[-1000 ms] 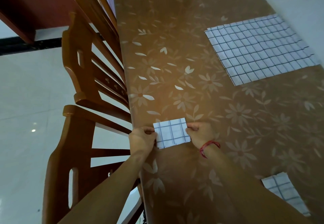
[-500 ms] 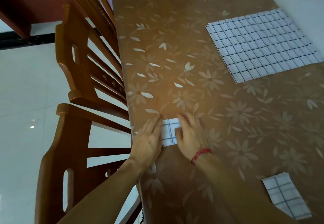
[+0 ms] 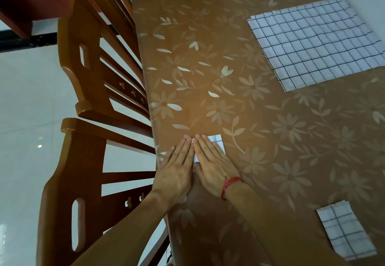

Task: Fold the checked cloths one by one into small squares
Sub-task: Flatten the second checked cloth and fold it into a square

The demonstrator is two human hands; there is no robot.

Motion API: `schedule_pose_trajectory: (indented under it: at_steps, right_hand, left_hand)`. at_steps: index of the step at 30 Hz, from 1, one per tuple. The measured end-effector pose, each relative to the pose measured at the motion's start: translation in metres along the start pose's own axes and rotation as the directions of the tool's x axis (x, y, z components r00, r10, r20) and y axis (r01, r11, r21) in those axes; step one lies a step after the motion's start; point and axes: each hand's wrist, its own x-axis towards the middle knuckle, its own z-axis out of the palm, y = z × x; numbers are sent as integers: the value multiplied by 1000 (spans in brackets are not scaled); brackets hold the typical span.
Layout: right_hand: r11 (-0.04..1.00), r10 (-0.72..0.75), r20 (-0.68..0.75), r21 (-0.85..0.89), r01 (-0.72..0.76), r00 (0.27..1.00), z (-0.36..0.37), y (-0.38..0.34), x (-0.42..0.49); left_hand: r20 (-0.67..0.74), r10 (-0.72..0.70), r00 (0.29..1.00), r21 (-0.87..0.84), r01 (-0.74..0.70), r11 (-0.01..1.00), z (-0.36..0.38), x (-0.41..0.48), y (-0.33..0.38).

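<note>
Two hands flat, left hand [image 3: 177,172], right hand [image 3: 214,165]; straight fingers [image 3: 205,147] pressed together atop folded cloth [image 3: 218,141]

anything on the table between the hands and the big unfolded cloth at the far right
Nothing visible. The left hand and right hand press flat on the small cloth at the edge of the table; only its bare top lies between them and the big cloth. The folded square sits aside, nearer right.

Open table [image 3: 270,161] surface runs between the flat cloth [image 3: 312,44] far right and folded cloth [image 3: 345,232] near right; chairs [image 3: 70,161] block the left edge.
</note>
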Motion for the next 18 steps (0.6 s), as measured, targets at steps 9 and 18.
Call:
schedule_pose_trajectory:
  at_steps: [9, 18]
  right_hand:
    - [978, 124, 22, -172, -119, 992, -7, 31, -12]
    - [962, 185, 56, -213, -170, 981, -5, 24, -50]
  left_hand:
    - [18, 7, 1000, 29, -8, 1000, -2, 1, -1]
    - [34, 50, 998, 58, -52, 997, -7, -4, -6]
